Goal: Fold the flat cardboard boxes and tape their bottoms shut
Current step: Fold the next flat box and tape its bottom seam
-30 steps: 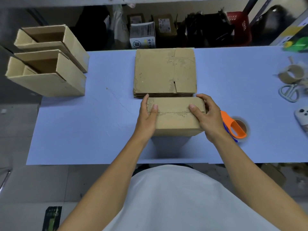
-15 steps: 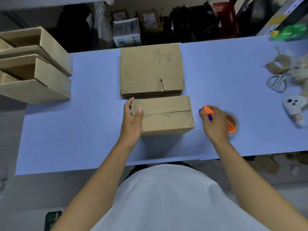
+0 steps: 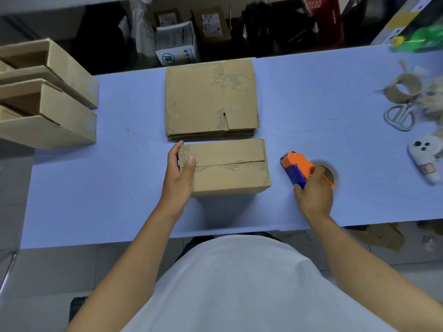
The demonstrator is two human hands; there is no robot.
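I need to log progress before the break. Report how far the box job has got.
Done: two folded boxes sit at the table's left edge. In hand: the left hand holds a third box with its flaps closed but the seam untaped, while the right hand grips the tape dispenser beside it. Left: taping that seam, then folding the stack of flat boxes behind it.

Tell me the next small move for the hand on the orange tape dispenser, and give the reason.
Probably lift the orange and blue tape dispenser over to one end of the seam on the folded brown cardboard box. The right hand already grips the dispenser beside the box, the left hand holds the box's left end with the thumb on the flaps, and the seam between the closed flaps shows no tape.
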